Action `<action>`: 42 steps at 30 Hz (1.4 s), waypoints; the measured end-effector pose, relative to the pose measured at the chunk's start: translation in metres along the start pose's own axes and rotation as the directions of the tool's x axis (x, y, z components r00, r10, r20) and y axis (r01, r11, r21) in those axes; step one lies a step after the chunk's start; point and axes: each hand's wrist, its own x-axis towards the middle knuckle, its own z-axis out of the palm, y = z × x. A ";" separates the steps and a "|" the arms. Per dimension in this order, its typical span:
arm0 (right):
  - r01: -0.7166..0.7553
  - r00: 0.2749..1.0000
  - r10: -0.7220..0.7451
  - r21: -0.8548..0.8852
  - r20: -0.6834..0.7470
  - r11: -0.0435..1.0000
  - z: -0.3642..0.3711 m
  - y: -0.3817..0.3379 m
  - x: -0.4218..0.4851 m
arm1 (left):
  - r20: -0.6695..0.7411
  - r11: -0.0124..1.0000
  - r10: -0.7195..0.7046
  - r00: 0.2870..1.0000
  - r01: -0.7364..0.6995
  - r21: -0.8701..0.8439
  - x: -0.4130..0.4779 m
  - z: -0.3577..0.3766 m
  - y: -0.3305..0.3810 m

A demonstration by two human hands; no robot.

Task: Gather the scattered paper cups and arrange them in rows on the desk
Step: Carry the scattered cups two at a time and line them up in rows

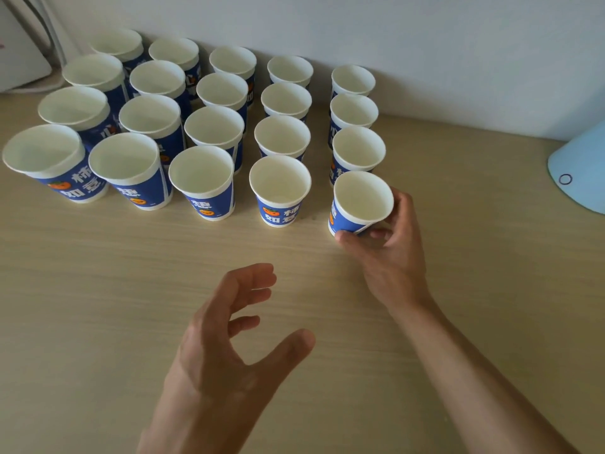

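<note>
Blue-and-white paper cups [201,178] stand upright in rows on the pale wooden surface [98,290], reaching back to the wall [425,44]. The right hand [393,253] grips the front right cup [361,201] near its base between thumb and curled fingers; this cup is tilted. The left hand [226,348] hovers above the surface nearer the person, fingers spread and loosely bent, holding nothing. A light blue object [582,172] sits at the right edge.

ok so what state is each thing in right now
blue and white paper cup, front right: tilted, empty, being gripped
other blue and white paper cups: upright, empty, standing in rows
right hand: fingers curled round the tilted cup
left hand: open, holding nothing
</note>
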 end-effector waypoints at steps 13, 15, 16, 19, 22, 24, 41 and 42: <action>-0.005 1.000 0.004 -0.059 -0.020 0.998 0.005 0.002 0.005 | 0.020 1.000 0.013 1.000 -0.013 -0.005 -0.008 0.001 -0.002; -0.017 1.000 0.016 -0.051 -0.018 0.999 0.006 0.000 0.004 | 0.024 1.000 0.014 1.000 -0.014 -0.003 -0.010 0.000 -0.002; -0.020 1.000 0.019 -0.054 -0.013 0.998 0.006 -0.001 0.004 | 0.026 1.000 0.016 1.000 -0.016 0.002 -0.011 0.000 -0.002; -0.047 0.999 0.048 -0.084 0.008 0.995 0.002 -0.007 -0.004 | 0.033 1.000 0.012 0.999 -0.013 0.013 -0.015 0.000 -0.002; -0.082 0.996 0.079 -0.092 -0.039 0.992 -0.007 -0.015 -0.020 | 0.036 0.999 0.004 0.999 -0.005 0.032 -0.020 -0.003 0.004; -0.104 0.992 0.096 -0.096 -0.085 0.990 -0.019 -0.028 -0.032 | 0.036 0.999 -0.010 0.999 0.008 0.054 -0.024 -0.006 0.015; -0.439 0.847 0.482 0.214 -0.226 0.873 -0.158 -0.246 -0.184 | 0.107 0.999 -0.030 0.994 0.028 0.020 -0.164 -0.002 0.199; -0.436 0.842 0.486 0.235 -0.235 0.869 -0.168 -0.251 -0.190 | 0.106 1.000 -0.023 0.994 0.023 0.007 -0.173 0.005 0.205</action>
